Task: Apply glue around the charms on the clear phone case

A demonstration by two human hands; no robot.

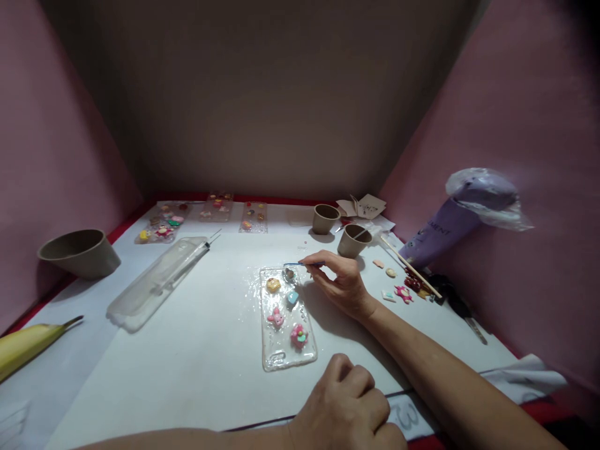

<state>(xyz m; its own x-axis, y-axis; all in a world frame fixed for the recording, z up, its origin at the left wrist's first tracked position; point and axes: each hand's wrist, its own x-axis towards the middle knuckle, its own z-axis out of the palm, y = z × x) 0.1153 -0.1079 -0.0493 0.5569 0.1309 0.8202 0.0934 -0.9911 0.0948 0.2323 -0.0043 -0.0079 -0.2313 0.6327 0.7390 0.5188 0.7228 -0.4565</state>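
My right hand (340, 281) pinches a thin blue stick (293, 264) between thumb and fingers, its tip over the top end of a clear phone case (288, 356). Several small charms are set on that case: a yellowish one (273, 285), a blue one (292, 297), a pink rabbit-like figure (276, 317) and a pink flower-like piece (299, 336). A greyish round charm (289, 274) lies just under the stick. My left hand (349, 406) rests curled into a fist near the table's front edge, below the case; no object shows in it.
Brown cups stand at left (87, 256) and behind my right hand (355, 242). Loose charms (403, 294), a wooden stick (412, 267) and tweezers (475, 331) lie at right. A tray with a syringe (159, 284), a banana (32, 344) and decorated cases (164, 222) are leftward. A purple bag (440, 225) leans right.
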